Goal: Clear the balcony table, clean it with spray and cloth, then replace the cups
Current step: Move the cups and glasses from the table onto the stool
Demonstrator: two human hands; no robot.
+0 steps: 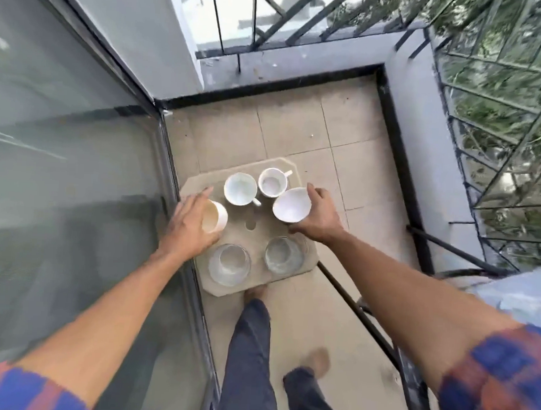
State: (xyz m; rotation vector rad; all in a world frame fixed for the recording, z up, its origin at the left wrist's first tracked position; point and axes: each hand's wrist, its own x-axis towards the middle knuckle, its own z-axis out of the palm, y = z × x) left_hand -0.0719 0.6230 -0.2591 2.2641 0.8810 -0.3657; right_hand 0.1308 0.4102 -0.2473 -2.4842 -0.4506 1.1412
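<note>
The left hand (189, 228) is wrapped around a small white paper-like cup with a tan inside (214, 220) at the left edge of the small beige octagonal table (255, 232), while the right hand (317, 216) grips a tilted white bowl-shaped cup (291, 205) on the right side. Between and behind them sit two white handled mugs, a wider one (240, 189) and a narrower one (273, 182), and two clear drinking glasses (229, 264) (284, 255) crowd the near edge just beneath the forearms. The grey glass door (77, 163) hems the table in on the left, the black metal railing (501, 138) and grey ledge close off the right, and the person's bare feet stand on the beige tiled floor (298, 128) below.
</note>
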